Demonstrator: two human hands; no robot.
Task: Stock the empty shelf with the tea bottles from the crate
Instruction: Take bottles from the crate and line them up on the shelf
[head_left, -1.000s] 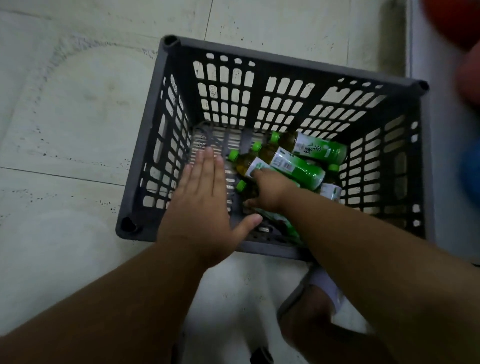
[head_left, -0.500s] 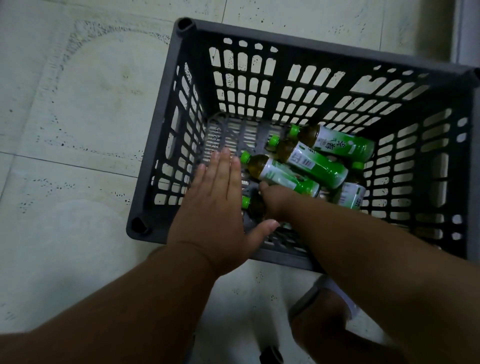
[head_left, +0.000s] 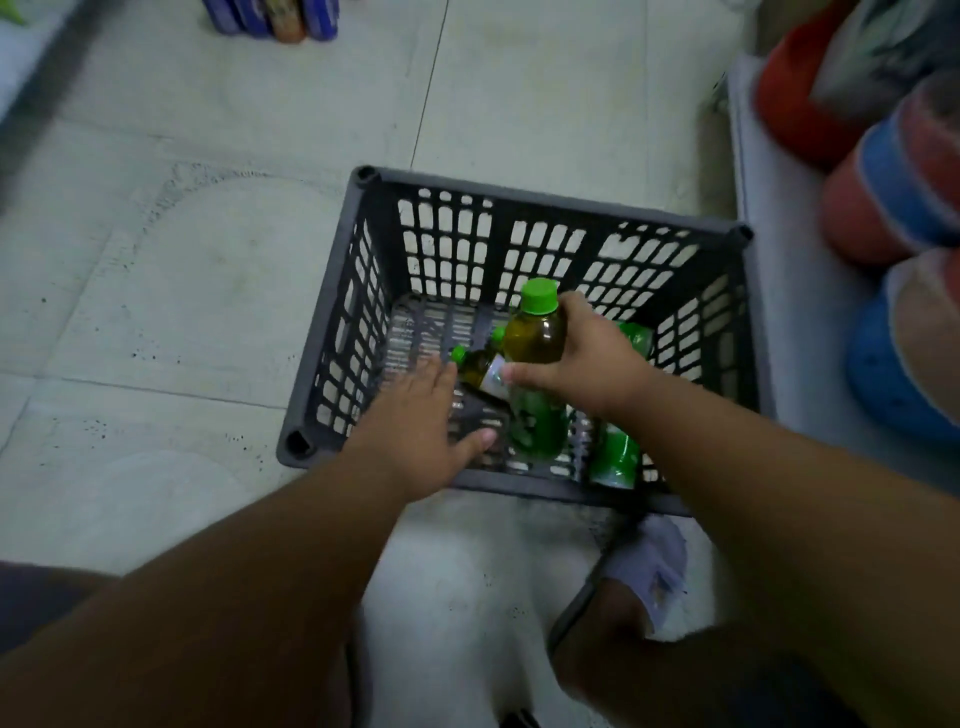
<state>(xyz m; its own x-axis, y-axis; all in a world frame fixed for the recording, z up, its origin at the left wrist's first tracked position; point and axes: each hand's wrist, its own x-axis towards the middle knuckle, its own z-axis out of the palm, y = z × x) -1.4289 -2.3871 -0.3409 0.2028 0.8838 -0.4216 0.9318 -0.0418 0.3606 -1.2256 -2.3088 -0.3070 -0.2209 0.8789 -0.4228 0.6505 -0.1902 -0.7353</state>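
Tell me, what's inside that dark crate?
Inside the crate, the right hand holds one tea bottle upright. Another bottle lies beyond the left hand. The hands and arm partly cover further green-labelled bottles.

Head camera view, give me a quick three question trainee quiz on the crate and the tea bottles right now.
1. True or false: the right hand grips a tea bottle upright.
2. What colour is that bottle's cap?
3. The left hand is: A) holding a bottle, B) open inside the crate, C) on the floor.

Key: 1 true; 2 green; 3 B.
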